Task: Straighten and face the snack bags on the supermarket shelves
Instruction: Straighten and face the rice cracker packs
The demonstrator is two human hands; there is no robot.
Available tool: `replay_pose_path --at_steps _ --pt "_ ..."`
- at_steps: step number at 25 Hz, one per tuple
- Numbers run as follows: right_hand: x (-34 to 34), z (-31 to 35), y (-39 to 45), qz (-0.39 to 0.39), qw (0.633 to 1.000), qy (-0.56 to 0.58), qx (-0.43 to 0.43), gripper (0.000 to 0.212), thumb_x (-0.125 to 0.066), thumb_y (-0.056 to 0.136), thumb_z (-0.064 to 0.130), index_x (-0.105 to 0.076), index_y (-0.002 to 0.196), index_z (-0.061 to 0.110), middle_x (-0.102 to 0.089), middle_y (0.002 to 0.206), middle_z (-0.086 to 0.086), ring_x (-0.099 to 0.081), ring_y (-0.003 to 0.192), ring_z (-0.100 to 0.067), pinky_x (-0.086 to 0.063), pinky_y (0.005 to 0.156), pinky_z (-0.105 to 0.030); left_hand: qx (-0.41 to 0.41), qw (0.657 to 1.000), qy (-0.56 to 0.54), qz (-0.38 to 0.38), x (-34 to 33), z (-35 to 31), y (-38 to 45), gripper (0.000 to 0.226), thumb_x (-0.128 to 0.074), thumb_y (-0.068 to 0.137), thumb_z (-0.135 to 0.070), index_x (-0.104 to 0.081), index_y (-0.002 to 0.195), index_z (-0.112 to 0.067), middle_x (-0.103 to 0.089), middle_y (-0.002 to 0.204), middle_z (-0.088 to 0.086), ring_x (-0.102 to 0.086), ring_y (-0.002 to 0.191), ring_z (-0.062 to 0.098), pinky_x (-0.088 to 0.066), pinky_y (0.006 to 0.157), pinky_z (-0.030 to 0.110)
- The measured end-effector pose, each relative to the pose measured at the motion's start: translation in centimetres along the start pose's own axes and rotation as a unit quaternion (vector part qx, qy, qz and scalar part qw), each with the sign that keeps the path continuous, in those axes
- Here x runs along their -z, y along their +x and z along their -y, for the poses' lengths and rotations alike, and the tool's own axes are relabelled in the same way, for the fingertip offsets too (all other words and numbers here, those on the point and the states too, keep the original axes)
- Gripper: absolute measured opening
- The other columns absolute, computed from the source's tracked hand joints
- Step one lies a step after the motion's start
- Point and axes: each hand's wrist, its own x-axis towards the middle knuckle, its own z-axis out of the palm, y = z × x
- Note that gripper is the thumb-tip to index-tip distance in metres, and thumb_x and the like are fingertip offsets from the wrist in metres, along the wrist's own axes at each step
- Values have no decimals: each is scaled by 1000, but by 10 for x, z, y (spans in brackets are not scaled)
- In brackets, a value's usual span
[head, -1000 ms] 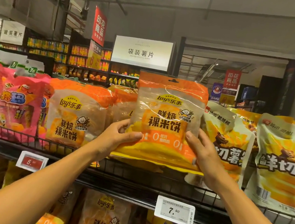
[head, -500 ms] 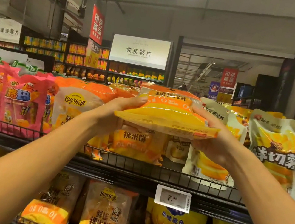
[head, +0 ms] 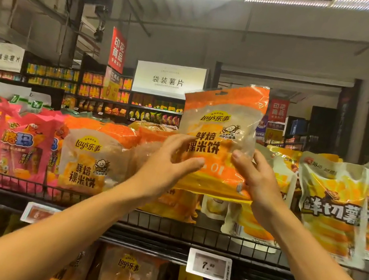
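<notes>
orange snack bag [head: 220, 131] upright — between both hands, left hand [head: 169, 162], right hand [head: 255, 177]

The held orange bag [head: 221, 136] reads "Lay's"; the shelf price tag [head: 209, 266] reads "7."

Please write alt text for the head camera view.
Both hands hold an orange Lay's rice-cracker bag upright, front outward, above a black wire shelf: left hand at its left edge, right hand gripping its right. Matching orange bags stand left, yellow chip bags right.
</notes>
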Motion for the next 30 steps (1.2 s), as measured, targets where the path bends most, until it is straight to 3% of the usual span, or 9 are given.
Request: replay_pose_path --at_steps 2,5,11,15,19,22,24,27,30 --pt "-6 4 -2 19 1000 -9 16 43 -65 80 45 -64 119 27 -75 110 -3 -74 95 -19 -59 68 -26 26 998 -17 50 -13 -6 2 65 -62 76 -56 -38 134 -42 -41 128 -32 -45 110 -21 -43 86 6" --pt "-13 10 -6 75 996 -30 26 46 -53 88 51 -61 127 27 -71 121 0 -69 108 -18 -59 79 -33 54 993 -79 74 -19 -12 7 89 -64 72 -68 -30 147 -35 -48 143 -12 -52 125 5 -41 108 31" --pt "-13 10 -8 145 977 -150 49 47 -35 105 42 -36 151 37 -39 139 21 -41 119 25 -53 82 -11 110 974 -171 96 1 -7 15 108 -85 47 -65 -42 139 -29 -65 127 4 -67 110 20 -55 93 42" --pt "-4 2 2 63 982 -172 53 45 -53 101 11 -50 141 31 -56 132 9 -53 122 -3 -51 79 -8 145 929 -326 102 3 9 9 73 -85 55 -47 -69 120 -18 -72 117 7 -72 97 19 -59 72 32" --pt "10 -10 7 21 991 -126 -43 67 -70 88 40 -43 146 20 -60 126 8 -59 113 -7 -48 85 -19 118 866 -470 125 5 24 -4 46 -85 61 -39 -78 103 -21 -74 112 3 -72 100 20 -59 77 34" --pt "15 -20 5 91 987 -19 -131 69 -70 77 49 -55 135 15 -72 122 -4 -69 111 -20 -57 87 -32 97 823 -527 192 4 29 -4 40 -56 93 -29 -66 127 -10 -62 134 10 -56 127 26 -44 105 41" --pt "19 -24 2 128 983 6 -132 54 -68 81 42 -62 127 15 -73 120 -6 -69 112 -22 -58 90 -34 89 836 -499 210 8 37 -4 45 -54 95 -35 -61 133 -13 -58 140 9 -51 132 25 -40 108 40" --pt "24 -28 3 86 993 0 -83 48 -72 78 37 -65 120 16 -75 115 -3 -70 110 -21 -54 92 -35 158 903 -365 161 24 54 -5 54 -86 61 -51 -76 110 -29 -72 119 1 -69 109 19 -58 81 34" --pt "26 -34 6 42 998 -14 -50 46 -74 75 35 -64 117 19 -76 112 0 -70 109 -19 -54 93 -36 157 916 -340 144 31 64 1 52 -85 66 -49 -75 112 -27 -70 123 2 -66 115 18 -56 87 31"
